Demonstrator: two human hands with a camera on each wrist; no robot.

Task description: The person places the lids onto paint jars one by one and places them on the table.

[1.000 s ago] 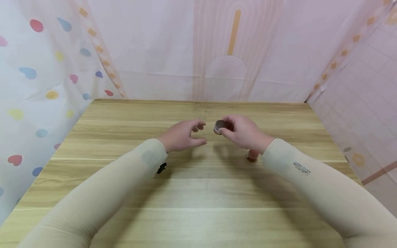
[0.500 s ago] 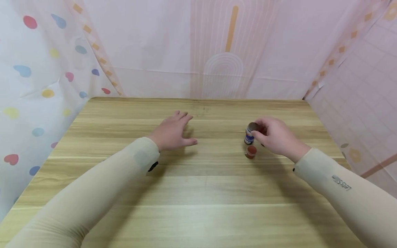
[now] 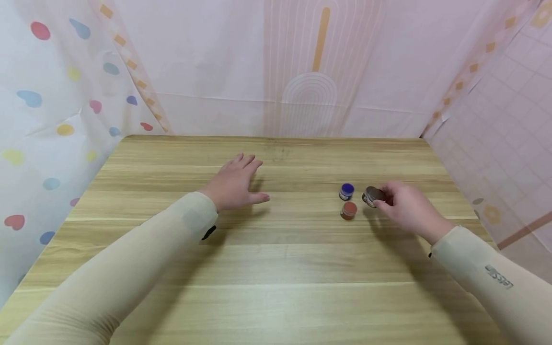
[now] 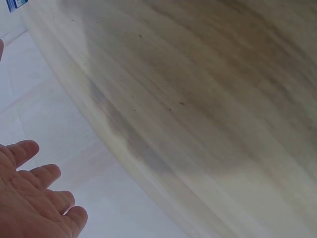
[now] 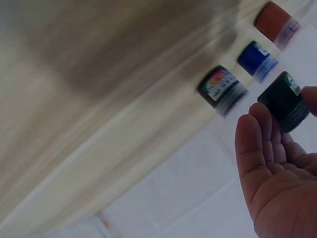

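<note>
My right hand (image 3: 407,206) pinches a small dark paint jar (image 3: 373,195) between thumb and fingers, over the right part of the wooden table. In the right wrist view that dark paint jar (image 5: 283,101) sits at the fingertips. Just left of it stand a blue paint jar (image 3: 346,191) and a red paint jar (image 3: 349,211), both upright. The right wrist view also shows another dark jar with a printed label (image 5: 222,90) beside the blue one; in the head view I cannot make it out. My left hand (image 3: 233,184) holds nothing, its fingers spread above the table.
The wooden table (image 3: 276,268) reaches back to a pale patterned curtain (image 3: 215,72). More curtain hangs along the left and right sides. In the left wrist view a scrap of blue and white (image 4: 16,4) shows at the top corner.
My right hand has carried the dark jar from mid-table rightward past the blue and red jars, then lower and nearer. My left hand has shifted a little left, its fingers spreading.
</note>
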